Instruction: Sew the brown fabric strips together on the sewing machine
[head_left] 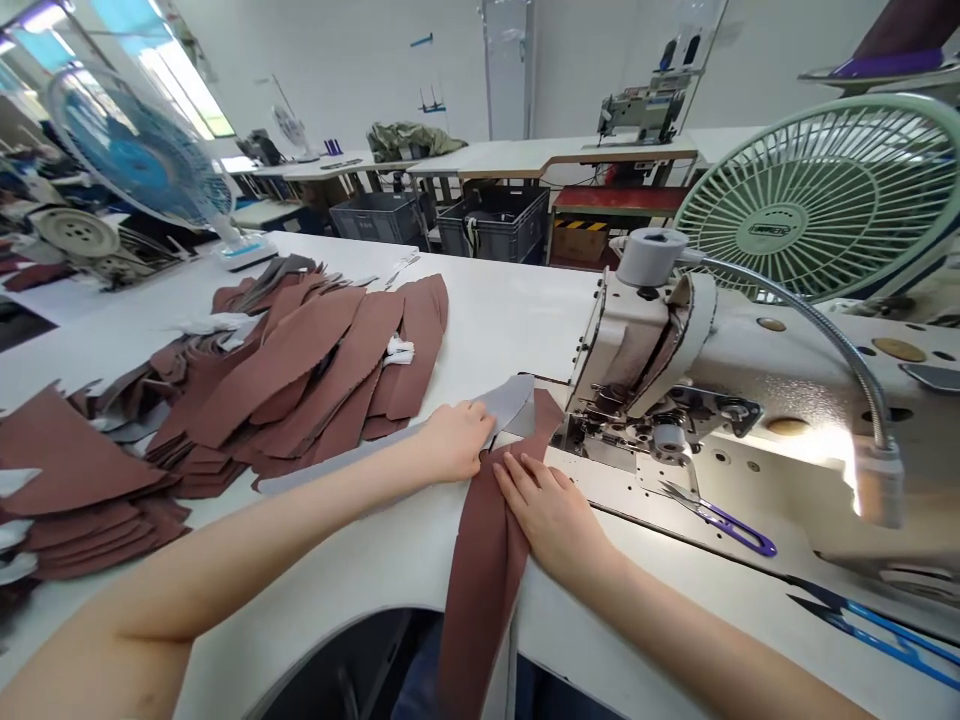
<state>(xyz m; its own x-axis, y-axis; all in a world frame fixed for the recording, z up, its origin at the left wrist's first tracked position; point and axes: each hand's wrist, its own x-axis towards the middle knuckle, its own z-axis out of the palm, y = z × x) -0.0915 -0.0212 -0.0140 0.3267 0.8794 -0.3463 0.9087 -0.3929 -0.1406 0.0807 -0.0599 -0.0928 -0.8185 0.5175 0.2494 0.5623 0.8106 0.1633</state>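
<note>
My left hand (pixel 456 442) is closed with curled fingertips on a long grey fabric strip (pixel 511 400), which reaches back under my left forearm. My right hand (pixel 553 512) lies with its fingers stretched out and flat on a brown fabric piece (pixel 480 570). That brown piece hangs over the table's front edge, and its far tip sits close to the presser area of the sewing machine (pixel 616 345). Between the two hands the brown and grey pieces overlap. The undersides of my left fingers are hidden.
Stacks of brown cut pieces (pixel 300 390) cover the table's left side. Purple-handled thread snips (pixel 724 522) lie on the machine bed, and blue-handled scissors (pixel 877 630) lie nearer on the right. A green fan (pixel 780 225) stands behind the machine, a blue fan (pixel 135 150) far left.
</note>
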